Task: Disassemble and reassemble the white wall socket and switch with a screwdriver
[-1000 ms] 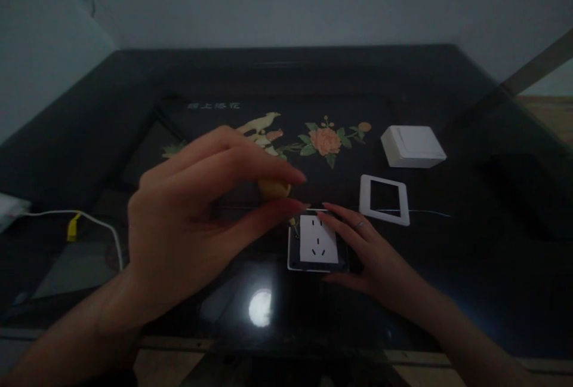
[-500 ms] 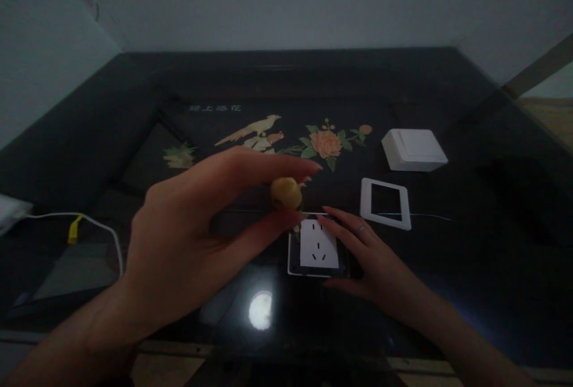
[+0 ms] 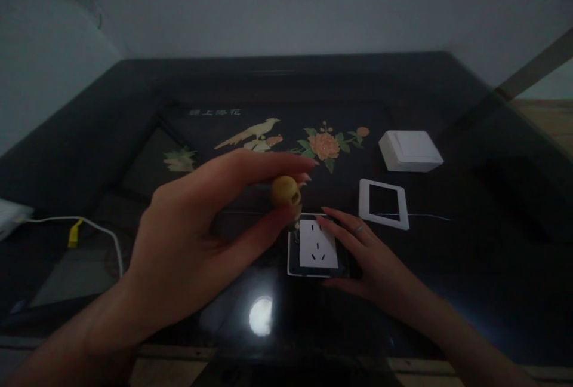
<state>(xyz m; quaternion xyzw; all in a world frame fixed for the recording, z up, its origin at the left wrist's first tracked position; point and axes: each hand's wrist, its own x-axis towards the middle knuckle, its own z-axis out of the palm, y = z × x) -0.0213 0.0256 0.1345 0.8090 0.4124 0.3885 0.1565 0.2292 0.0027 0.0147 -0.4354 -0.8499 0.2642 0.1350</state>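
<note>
While the right hand (image 3: 373,252) spans the wall socket (image 3: 317,249) from its right side, the left hand (image 3: 188,226) is raised to the left of it, pinching a screwdriver (image 3: 283,190) by its yellow handle. The left thumb and fingers are parted only by the thickness of that handle, whose butt end faces up. Its lower part is largely hidden, pointing down at the socket's left border; whether the tip touches a screw there, I cannot tell. The right grip is wide, fingertips at the socket's far edge and thumb by its near edge, keeping hold of it; one finger wears a ring (image 3: 359,229).

The socket lies flat, slots up, on a glossy black table (image 3: 447,297). Beyond it to the right is a white frame (image 3: 365,202), and farther off that way a white box (image 3: 414,149). Straight beyond the socket is a flower design (image 3: 324,145); well to its left runs a white cable (image 3: 101,227) with a yellow tag (image 3: 73,233).
</note>
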